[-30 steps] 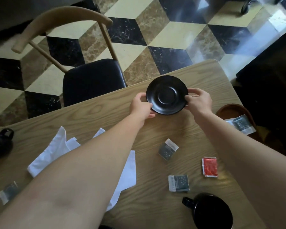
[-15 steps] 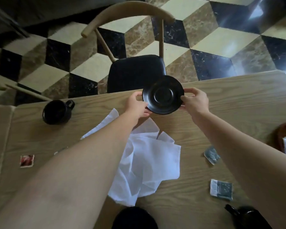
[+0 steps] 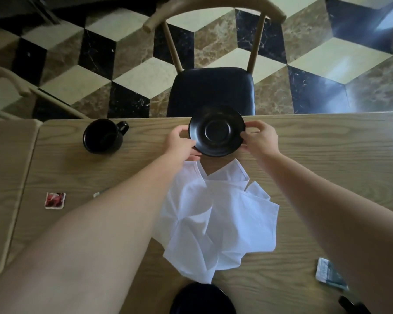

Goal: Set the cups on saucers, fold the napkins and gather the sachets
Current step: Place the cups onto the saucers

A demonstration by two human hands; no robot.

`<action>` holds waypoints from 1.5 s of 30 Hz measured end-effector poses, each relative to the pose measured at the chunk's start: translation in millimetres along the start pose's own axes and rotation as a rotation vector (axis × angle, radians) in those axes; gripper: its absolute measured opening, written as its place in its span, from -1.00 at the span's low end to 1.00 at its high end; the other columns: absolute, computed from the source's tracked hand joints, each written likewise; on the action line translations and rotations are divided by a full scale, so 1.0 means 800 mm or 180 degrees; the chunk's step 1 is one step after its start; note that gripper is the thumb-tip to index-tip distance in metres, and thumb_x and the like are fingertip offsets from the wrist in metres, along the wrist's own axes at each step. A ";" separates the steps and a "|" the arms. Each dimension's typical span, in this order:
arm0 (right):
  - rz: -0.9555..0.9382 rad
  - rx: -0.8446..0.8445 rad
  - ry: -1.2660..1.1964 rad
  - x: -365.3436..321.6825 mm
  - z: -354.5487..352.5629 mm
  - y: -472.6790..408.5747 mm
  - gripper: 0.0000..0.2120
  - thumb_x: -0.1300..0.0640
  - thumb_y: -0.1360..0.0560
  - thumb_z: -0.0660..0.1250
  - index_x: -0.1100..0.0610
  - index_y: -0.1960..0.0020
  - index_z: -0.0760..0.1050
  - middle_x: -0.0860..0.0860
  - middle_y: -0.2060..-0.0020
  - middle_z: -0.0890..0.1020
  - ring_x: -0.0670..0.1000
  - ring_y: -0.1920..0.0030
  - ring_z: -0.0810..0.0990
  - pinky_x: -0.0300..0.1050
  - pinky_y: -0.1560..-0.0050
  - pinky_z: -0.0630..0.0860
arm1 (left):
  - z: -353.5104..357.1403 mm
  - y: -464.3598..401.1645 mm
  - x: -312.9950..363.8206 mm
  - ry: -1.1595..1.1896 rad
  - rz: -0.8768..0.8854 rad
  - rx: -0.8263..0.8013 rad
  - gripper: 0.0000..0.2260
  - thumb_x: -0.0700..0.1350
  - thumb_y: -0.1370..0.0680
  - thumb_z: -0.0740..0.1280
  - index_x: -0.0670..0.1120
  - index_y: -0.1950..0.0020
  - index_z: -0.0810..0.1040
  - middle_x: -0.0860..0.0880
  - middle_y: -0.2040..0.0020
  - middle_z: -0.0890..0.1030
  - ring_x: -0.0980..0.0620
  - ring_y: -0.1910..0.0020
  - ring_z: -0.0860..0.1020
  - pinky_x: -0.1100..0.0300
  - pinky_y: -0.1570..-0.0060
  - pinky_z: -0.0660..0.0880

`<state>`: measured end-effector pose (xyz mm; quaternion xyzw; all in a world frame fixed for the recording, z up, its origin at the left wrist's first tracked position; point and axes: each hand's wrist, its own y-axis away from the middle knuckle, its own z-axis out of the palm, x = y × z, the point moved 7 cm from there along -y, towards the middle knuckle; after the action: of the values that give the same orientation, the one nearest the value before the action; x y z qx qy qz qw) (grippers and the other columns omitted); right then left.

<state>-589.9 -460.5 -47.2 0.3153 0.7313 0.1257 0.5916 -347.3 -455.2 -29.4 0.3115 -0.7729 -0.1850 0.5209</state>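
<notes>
A black saucer (image 3: 217, 131) is held by its rim at the table's far edge, my left hand (image 3: 180, 143) on its left side and my right hand (image 3: 260, 138) on its right. To the left a black cup (image 3: 103, 135) stands on the wooden table (image 3: 327, 155), its handle toward the saucer. Crumpled white napkins (image 3: 216, 218) lie between my forearms. A red sachet (image 3: 55, 200) lies at the left and a grey sachet (image 3: 330, 274) at the lower right. Another black dish (image 3: 202, 299) shows at the bottom edge.
A wooden chair with a black seat (image 3: 210, 91) stands just past the table's far edge, on a checkered marble floor. A second table (image 3: 7, 166) adjoins on the left. A small dark object (image 3: 352, 305) pokes in at the bottom right.
My view has swung left with both hands carrying the saucer that way; it now sits nearer the far edge, in front of the chair. The black cup has come closer.
</notes>
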 end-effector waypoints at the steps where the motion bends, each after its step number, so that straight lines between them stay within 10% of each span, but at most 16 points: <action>1: 0.0016 -0.0006 0.0018 0.002 0.003 0.000 -0.74 0.35 -0.51 0.35 0.17 -0.16 0.63 0.23 0.03 0.70 0.18 0.14 0.74 0.04 0.14 0.71 | -0.002 -0.001 -0.001 -0.0023 0.0015 -0.0002 -0.71 -0.31 -0.59 0.30 0.03 -0.21 0.47 -0.18 0.19 0.68 -0.03 0.41 0.70 0.22 0.50 0.56; 26: 0.0176 -0.0095 -0.0093 0.023 0.018 -0.002 -0.72 0.23 -0.56 0.41 0.17 -0.26 0.57 0.16 0.01 0.68 0.09 0.13 0.74 -0.07 0.18 0.71 | -0.006 -0.016 -0.022 -0.0025 -0.0164 0.0278 -0.66 -0.26 -0.57 0.36 0.01 -0.30 0.47 -0.19 0.08 0.66 -0.09 0.33 0.70 0.12 0.45 0.61; 31: 0.0375 -0.0086 -0.0626 0.039 -0.040 0.037 -0.66 0.18 -0.56 0.41 0.24 -0.29 0.47 0.21 -0.07 0.67 0.02 0.14 0.74 -0.11 0.17 0.70 | -0.009 0.051 0.009 0.0279 0.0142 0.1027 -0.61 -0.08 -0.44 0.34 0.01 -0.26 0.39 -0.03 -0.04 0.62 -0.15 0.00 0.66 -0.09 -0.07 0.61; 34: 0.0326 0.0027 -0.0817 0.068 -0.113 0.093 -0.73 0.24 -0.56 0.39 0.26 -0.24 0.50 0.16 0.03 0.68 -0.03 0.22 0.72 -0.19 0.23 0.64 | 0.065 0.155 0.008 0.0419 0.0644 0.0375 -0.78 -0.04 -0.42 0.32 0.17 -0.03 0.44 0.13 0.20 0.61 -0.06 0.12 0.67 -0.02 0.08 0.59; 40: 0.0366 0.0703 -0.0625 0.162 -0.256 0.244 -0.86 0.33 -0.55 0.38 0.19 -0.08 0.55 0.13 0.14 0.69 0.00 0.23 0.71 -0.15 0.22 0.66 | 0.244 0.353 -0.115 -0.0073 0.0318 -0.1227 -0.83 -0.11 -0.49 0.37 0.15 0.04 0.47 0.13 0.17 0.56 0.27 0.21 0.53 0.40 0.24 0.39; 45: 0.0527 0.1472 0.0356 0.232 -0.326 0.349 -0.89 0.20 -0.53 0.41 0.11 -0.06 0.61 -0.04 0.08 0.69 -0.07 0.05 0.67 0.07 -0.04 0.63 | 0.302 0.431 -0.194 -0.0778 -0.0014 -0.1607 -0.77 0.00 -0.50 0.43 0.17 -0.07 0.45 0.06 0.01 0.52 0.16 0.13 0.51 0.34 0.21 0.37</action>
<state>-768.1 -82.9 32.4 0.4936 0.7439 0.0204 0.4501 -628.0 -105.3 -20.0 0.1489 -0.7588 -0.4090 0.4845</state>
